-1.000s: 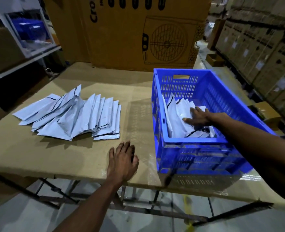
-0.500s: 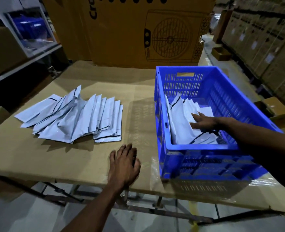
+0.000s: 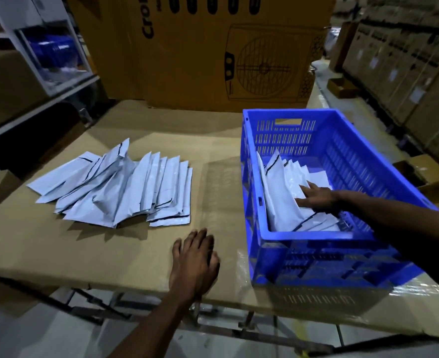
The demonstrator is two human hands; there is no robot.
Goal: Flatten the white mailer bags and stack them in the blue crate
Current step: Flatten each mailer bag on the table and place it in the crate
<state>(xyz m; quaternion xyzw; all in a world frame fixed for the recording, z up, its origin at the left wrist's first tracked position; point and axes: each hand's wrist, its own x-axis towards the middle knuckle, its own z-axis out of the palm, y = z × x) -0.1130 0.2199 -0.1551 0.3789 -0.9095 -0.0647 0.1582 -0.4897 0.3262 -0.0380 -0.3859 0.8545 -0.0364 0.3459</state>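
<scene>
White mailer bags (image 3: 115,188) lie fanned in an overlapping heap on the left half of the cardboard-topped table (image 3: 58,249), flaps pointing away from the person, several still puffed and creased rather than flat. Right of that heap, near the table's front edge, the left hand (image 3: 193,262) rests palm down on bare cardboard with its fingers straight and loosely spread, holding nothing; the nearest bag is apart from its fingertips, up and to the left. Further right stands the blue crate (image 3: 313,239), its near wall at the table's front edge. Inside it a second batch of stacked bags (image 3: 280,200) leans against the left wall, tilted rather than lying level. The right hand (image 3: 316,198) reaches over the crate's right rim, fingers extended and pressing down on the top of that batch; the fingertips (image 3: 302,188) touch the white plastic directly, and I cannot tell whether the thumb is tucked under an edge.

The step in hand looks like settling the bags already in the crate. To do it well, I would press with a flat palm and sweep toward the left wall so trapped air escapes at the flap ends, then square the edges so the pile sits level on the floor of the crate instead of propped up. Most bags on the table have yet to be flattened and carried over.
</scene>
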